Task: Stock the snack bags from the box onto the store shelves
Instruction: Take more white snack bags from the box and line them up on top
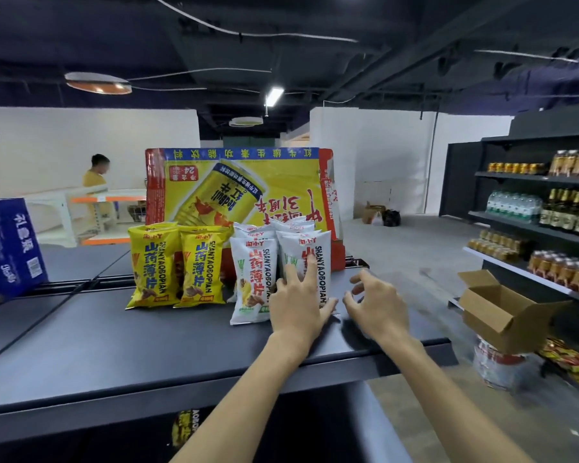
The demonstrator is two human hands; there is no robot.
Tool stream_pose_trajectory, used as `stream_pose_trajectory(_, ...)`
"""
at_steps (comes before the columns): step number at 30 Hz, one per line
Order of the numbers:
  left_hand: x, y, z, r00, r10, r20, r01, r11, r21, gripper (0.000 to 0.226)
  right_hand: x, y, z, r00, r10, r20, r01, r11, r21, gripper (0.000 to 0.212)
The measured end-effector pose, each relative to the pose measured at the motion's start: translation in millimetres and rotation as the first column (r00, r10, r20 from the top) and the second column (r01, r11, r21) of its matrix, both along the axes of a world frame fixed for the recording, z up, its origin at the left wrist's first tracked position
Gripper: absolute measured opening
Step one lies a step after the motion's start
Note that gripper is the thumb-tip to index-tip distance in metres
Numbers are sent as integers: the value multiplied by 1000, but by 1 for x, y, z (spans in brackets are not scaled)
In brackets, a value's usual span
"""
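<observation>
I'm looking across the dark shelf top filling the lower half of the frame, with a big yellow-and-red drinks carton standing upside down at centre. At far right a dark shelving unit is carrying rows of bottles, and below it, at lower right, an open cardboard box is sitting tilted on a pile of goods. At the left edge a blue pack is resting on the shelf top.

In front of the carton the snack bags are standing upright in rows: two yellow bags side by side at centre left, and the white bags just right of them, several deep.

My left hand is pressing flat on the front right white bag, fingers spread and reaching up its face, thumb by its lower edge; that grip is wide, not closed round anything. My right hand is hovering just beside that bag's right edge, fingers curled and parted, holding nothing.
</observation>
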State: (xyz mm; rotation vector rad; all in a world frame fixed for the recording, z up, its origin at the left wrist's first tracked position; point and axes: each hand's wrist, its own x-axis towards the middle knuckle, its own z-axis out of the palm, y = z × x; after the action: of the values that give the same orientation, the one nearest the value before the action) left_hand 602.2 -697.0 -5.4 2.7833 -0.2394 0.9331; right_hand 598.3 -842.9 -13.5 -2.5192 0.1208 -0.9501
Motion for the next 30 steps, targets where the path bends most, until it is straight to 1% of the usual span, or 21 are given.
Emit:
stream_pose_trajectory(3, -3, 0, -5, 998, -39, -39, 37, 998, -52, 93, 1, -3, -4, 1000, 14, 26, -15, 999, 35, 20)
stream_pose_trajectory(6, -1, 0, -5, 993, -72, -89, 64, 995, -81, 96, 1, -6, -8, 1000, 22, 20, -23, 997, 70, 20)
stream_pose_trajectory(12, -1, -2, -6, 995, -50, -91, 45, 998, -54, 94, 4, -9, -10, 999, 42, 8, -43, 995, 90, 22)
stream_pose_trajectory(15, -4, -1, -7, 996, -53, -75, 49, 998, -50, 95, 1, -10, -12, 999, 38, -4, -37, 996, 84, 23)
stream_pose_trajectory(17, -8, 0, -5, 995, -63, -73, 58, 995, -75, 94, -1, -9, -10, 999, 31, -11, -30, 996, 84, 22)
stream_pose_trajectory(20, -20, 2, -2, 994, -82, -73, 73, 990, -121, 86, -7, -5, -5, 1000, 26, 6, -27, 997, 74, 19)
stream_pose_trajectory(24, -33, 8, 2, 993, -97, -72, 89, 991, -99, 80, -21, 3, -2, 1000, 28, -11, -27, 998, 49, 22)
stream_pose_trajectory(30, -64, 27, 10, 991, -117, -70, 114, 992, -47, 75, -52, 14, 4, 997, 32, -73, -33, 999, -7, 33)
